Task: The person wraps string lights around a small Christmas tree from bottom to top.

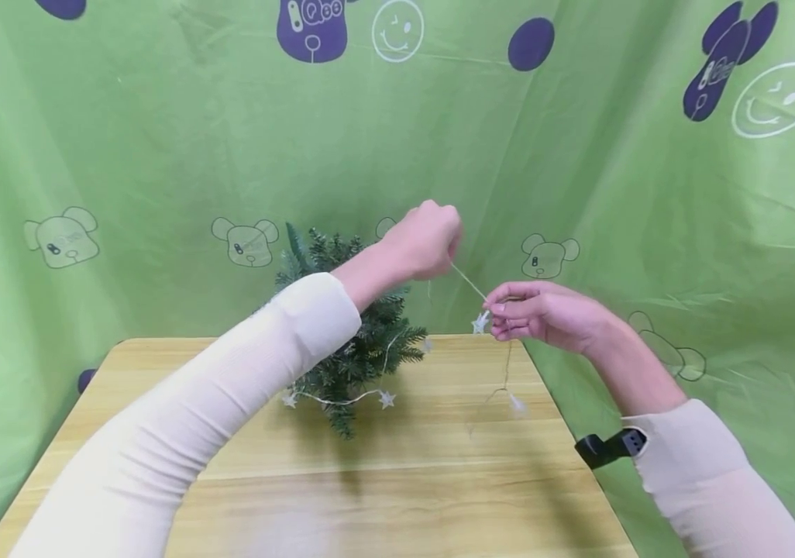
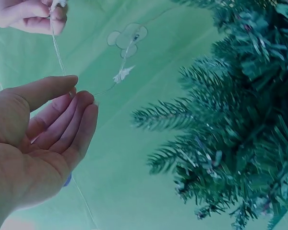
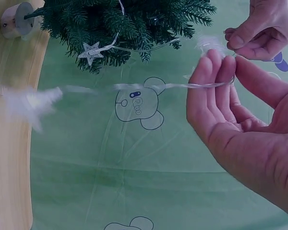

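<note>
A small green artificial Christmas tree (image 1: 349, 341) stands on the table, partly hidden behind my left forearm. A string of star lights (image 1: 342, 401) hangs across its front branches. My left hand (image 1: 425, 239) is raised to the right of the treetop and pinches the string between thumb and fingertips. From there the string runs taut to my right hand (image 1: 544, 314), lower and further right, which pinches it too. A clear star (image 1: 480, 322) hangs beside the right fingertips. Below that hand dangles a loose length with another star (image 1: 516, 403), blurred in the right wrist view.
The wooden table (image 1: 439, 480) has its right edge below my right hand. A green curtain (image 1: 160, 155) with printed cartoon bears hangs behind and around it. The tree's round wooden base (image 3: 17, 21) shows in the right wrist view. A black device (image 1: 610, 448) sits at my right cuff.
</note>
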Demonstrator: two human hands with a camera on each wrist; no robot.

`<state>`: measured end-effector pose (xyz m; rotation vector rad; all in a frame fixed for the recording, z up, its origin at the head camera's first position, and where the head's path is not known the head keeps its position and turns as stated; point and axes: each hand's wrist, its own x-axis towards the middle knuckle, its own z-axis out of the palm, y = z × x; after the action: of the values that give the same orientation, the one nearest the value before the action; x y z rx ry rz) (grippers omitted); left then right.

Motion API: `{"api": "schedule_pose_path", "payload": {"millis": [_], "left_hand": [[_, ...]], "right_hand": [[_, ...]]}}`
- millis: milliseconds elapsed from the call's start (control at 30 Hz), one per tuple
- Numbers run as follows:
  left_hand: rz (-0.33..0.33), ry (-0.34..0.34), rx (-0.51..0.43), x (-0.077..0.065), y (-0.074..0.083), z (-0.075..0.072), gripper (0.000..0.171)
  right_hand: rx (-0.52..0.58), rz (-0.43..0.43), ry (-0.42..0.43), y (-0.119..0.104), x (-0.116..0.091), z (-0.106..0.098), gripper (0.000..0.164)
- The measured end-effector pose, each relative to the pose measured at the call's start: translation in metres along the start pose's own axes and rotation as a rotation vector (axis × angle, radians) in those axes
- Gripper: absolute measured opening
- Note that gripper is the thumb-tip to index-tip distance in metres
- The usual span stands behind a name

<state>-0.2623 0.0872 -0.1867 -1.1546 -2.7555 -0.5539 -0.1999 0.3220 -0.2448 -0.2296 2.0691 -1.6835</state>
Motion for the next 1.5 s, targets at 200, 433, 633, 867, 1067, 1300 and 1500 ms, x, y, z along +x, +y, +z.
{"api": "schedule_pose_path", "payload": {"millis": [200,433,633,867,1067,1300,1500], "left_hand": [[-0.052,0.051,0.008,0.004,-0.014,-0.010,0.020],[-0.155,0.115,-0.048,0.006,-0.038,-0.024,0.023],[-0.223,0.200,-0.095,0.007,-0.059,-0.032,0.021],[-0.298,0.238,-0.163,0.007,-0.081,-0.034,0.021],[-0.375,0.259,-0.199,0.004,-0.100,-0.033,0.024],[-0.449,0.258,-0.204,-0.007,-0.120,-0.033,0.023],[-0.498,0.204,-0.192,-0.015,-0.133,-0.034,0.027]], "right_hand": [[-0.023,0.003,0.052,0.000,-0.002,-0.001,0.016],[-0.043,-0.004,0.044,0.004,-0.004,-0.006,0.015],[-0.067,-0.008,-0.030,0.004,-0.008,-0.009,0.015],[-0.090,-0.013,-0.072,0.002,-0.012,-0.009,0.018],[-0.078,0.005,-0.062,0.000,-0.011,-0.006,0.022],[-0.107,0.018,-0.027,0.001,-0.010,-0.007,0.024],[-0.142,0.012,-0.023,0.001,-0.009,-0.007,0.025]]}}
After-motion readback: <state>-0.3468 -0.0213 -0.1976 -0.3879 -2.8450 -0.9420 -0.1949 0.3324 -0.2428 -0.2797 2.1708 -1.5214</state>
